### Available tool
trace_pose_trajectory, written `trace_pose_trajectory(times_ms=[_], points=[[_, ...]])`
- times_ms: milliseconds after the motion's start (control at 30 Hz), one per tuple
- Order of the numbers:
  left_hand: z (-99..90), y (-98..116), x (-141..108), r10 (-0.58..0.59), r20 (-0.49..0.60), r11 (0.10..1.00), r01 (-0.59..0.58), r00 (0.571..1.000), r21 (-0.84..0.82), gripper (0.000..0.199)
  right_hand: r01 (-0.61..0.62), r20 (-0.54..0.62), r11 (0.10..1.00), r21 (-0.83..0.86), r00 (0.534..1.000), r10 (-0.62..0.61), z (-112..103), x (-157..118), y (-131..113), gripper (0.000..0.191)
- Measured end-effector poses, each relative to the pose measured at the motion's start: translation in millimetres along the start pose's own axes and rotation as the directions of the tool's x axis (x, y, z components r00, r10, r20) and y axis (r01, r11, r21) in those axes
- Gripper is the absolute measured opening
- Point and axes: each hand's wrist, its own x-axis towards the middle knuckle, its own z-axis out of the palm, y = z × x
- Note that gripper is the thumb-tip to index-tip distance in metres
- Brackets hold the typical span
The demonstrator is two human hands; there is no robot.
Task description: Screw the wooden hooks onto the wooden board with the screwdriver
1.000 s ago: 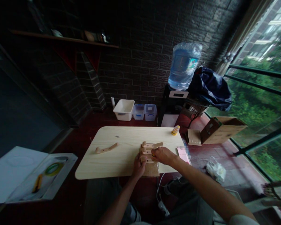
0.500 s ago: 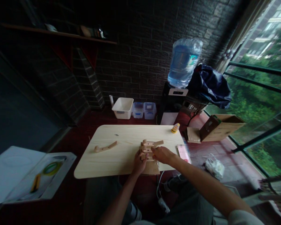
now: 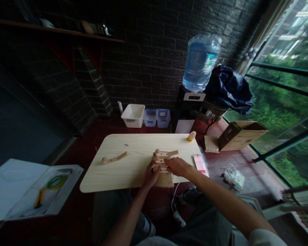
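Several light wooden pieces (image 3: 163, 153) lie side by side at the right half of the pale table (image 3: 138, 145), over a piece of brown cardboard (image 3: 164, 180). My left hand (image 3: 151, 173) grips the left end of the nearest wooden piece. From the right, my right hand (image 3: 176, 165) reaches over the same pieces, its fingers closed at their middle; what they pinch is too small to make out. A separate curved wooden piece (image 3: 115, 159) rests on the left part of the table. A small dark flat item (image 3: 126, 145) lies behind it.
A yellow-capped bottle (image 3: 191, 136) stands at the back right table corner. A pink-and-white item (image 3: 200, 164) lies at the right edge. An open case (image 3: 53, 205) is at left. Behind the table are a white bin (image 3: 133, 116), clear boxes (image 3: 150, 118) and a water dispenser (image 3: 186, 112).
The whole view has shifted slightly, so the table and room appear a little higher. Both hands remain at the wooden pieces, with the right hand's fingers slightly lower over them.
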Motion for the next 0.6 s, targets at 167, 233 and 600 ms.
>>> trace_pose_trajectory(times_ms=[167, 233, 600], points=[[-0.1, -14.7, -4.4, -0.019, 0.092, 0.998, 0.025, 0.996, -0.062, 0.033, -0.004, 0.017, 1.0, -0.017, 1.0, 0.004, -5.8, 2.1, -0.7, 0.029], [-0.4, -18.3, -5.8, -0.033, 0.096, 0.997, 0.039, 0.995, -0.064, 0.033, -0.012, 0.015, 1.0, -0.013, 1.0, 0.012, -4.5, 3.5, -0.7, 0.03], [-2.6, -24.2, -9.5, -0.111, 0.15, 0.992, 0.119, 0.982, -0.047, 0.039, -0.114, -0.005, 0.993, 0.02, 0.993, 0.115, 9.6, 16.1, -3.3, 0.038]])
